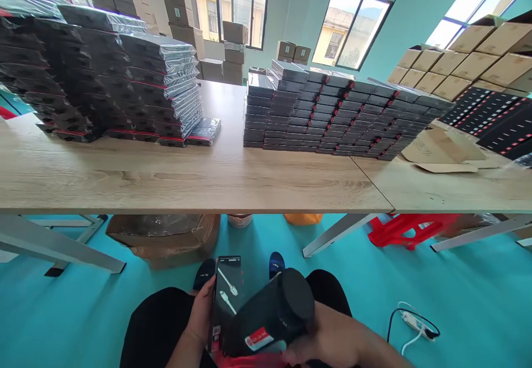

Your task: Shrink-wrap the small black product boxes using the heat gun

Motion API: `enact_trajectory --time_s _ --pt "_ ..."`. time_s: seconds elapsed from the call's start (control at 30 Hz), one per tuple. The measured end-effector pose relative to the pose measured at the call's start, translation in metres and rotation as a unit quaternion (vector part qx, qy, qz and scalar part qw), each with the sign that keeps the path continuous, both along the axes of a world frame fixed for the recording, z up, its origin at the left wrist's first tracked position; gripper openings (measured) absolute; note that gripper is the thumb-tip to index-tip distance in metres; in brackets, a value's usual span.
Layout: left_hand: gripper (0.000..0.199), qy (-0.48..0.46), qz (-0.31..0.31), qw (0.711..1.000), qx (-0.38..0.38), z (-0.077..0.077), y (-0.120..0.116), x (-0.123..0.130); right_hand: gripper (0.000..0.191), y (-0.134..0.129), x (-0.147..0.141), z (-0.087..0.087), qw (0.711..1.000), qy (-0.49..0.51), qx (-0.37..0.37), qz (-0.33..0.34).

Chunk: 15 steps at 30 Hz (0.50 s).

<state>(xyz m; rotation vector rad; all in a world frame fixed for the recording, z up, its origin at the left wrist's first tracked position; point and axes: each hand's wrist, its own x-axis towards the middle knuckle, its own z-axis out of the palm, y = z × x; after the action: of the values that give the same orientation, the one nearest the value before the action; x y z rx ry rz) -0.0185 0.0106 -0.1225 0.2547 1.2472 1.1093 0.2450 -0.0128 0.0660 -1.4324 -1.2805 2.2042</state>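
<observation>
At the bottom centre, my left hand is closed on the left edge of a black cable box printed with white cable plugs. My right hand, slightly blurred, is closed on a black barrel-shaped tool that looks like a heat gun. The tool has a round dark end and a red and white label. It overlaps the lower right part of the box in my view; whether they touch I cannot tell. Something red shows beneath them. The fingers of my right hand are partly hidden.
On the wooden table, film-wrapped black boxes are stacked left and more black boxes centre-right. Brown cartons and flattened cardboard lie right. Below are a carton, a red stool and a power strip.
</observation>
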Motion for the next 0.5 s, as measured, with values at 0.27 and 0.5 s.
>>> enact_trajectory --time_s 0.27,0.5 --pt "0.036 -0.074 -0.046 0.995 -0.039 0.029 -0.003 0.019 0.013 0.015 -0.012 0.0 0.989 -0.013 0.08 -0.124" --pt "0.045 -0.199 -0.027 0.978 -0.058 0.03 -0.005 0.017 0.015 0.032 -0.012 -0.009 0.984 -0.017 0.083 -0.158"
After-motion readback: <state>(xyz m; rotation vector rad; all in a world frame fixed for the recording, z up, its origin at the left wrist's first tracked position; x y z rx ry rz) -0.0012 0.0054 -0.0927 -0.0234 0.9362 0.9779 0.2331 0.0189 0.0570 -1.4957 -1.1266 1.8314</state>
